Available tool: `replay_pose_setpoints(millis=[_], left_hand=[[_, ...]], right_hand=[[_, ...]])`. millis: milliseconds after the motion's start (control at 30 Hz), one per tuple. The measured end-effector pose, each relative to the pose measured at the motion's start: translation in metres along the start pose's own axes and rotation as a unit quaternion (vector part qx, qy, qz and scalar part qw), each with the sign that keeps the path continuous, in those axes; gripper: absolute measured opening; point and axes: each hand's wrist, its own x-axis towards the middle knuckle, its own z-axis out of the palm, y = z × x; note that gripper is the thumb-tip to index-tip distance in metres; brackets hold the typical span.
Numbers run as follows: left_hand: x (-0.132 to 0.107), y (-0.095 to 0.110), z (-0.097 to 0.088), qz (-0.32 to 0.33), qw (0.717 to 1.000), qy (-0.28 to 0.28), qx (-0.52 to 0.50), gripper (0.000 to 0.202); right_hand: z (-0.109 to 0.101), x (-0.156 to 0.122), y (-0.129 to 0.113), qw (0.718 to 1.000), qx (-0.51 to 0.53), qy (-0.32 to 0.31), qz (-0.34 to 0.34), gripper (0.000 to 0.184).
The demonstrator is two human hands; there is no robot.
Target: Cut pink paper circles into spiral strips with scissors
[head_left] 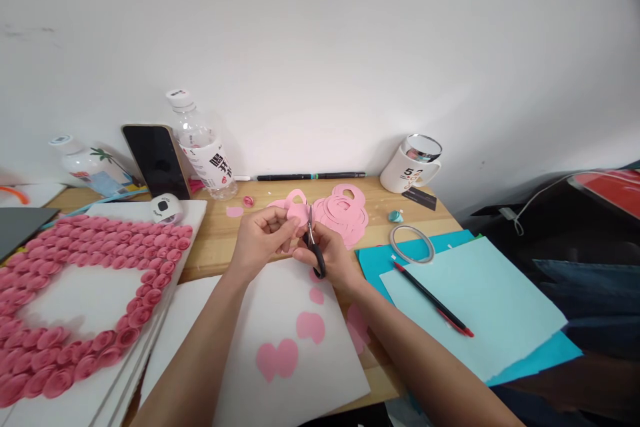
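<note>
Between the fingers of my left hand (264, 235) is a pink paper piece (298, 211), pinched at its lower edge. My right hand (333, 257) grips black-handled scissors (316, 255), their blades pointing up beside the paper's right edge. Whether the blades are cutting into it I cannot tell. Just behind the hands lies a heap of pink paper cutouts (343, 212), some with holes. Below them, a white sheet (295, 300) carries several loose pink shapes, among them a heart-like piece (277, 359) and a rounded piece (311, 327).
At left, a white board (75, 300) bears rows of pink paper roses. A phone (157, 161), a plastic bottle (205, 150) and a tape dispenser (167, 208) stand near it. On the right are a mug (411, 163), a tape ring (411, 244), blue paper (480, 300) and a pen (433, 298).
</note>
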Motion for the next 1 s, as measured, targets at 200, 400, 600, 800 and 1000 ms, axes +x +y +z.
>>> replay_pose_setpoints(millis=[200,400,600,800,1000], left_hand=[[0.0006,-0.0016,-0.0012,0.010,1.000,0.012,-0.001,0.019],[0.0011,-0.0013,-0.0016,0.009,0.999,0.031,-0.008,0.019],[0.0023,-0.0009,-0.0014,0.005,0.998,0.052,-0.028,0.016],[0.0029,0.0003,-0.0011,0.008,0.997,0.070,-0.025,0.016],[0.0022,-0.0004,-0.0053,0.028,0.998,0.027,0.042,0.022]], right_hand=[[0.0017,-0.0004,-0.0030,1.000,0.018,-0.003,-0.001,0.038],[0.0022,-0.0014,-0.0036,1.000,0.017,0.003,0.022,0.036],[0.0029,-0.0014,-0.0039,0.999,0.000,0.006,0.046,0.035],[0.0016,-0.0020,0.0000,0.998,-0.009,-0.005,0.056,0.030],[0.0013,-0.0014,0.0012,0.999,-0.006,-0.004,0.043,0.031]])
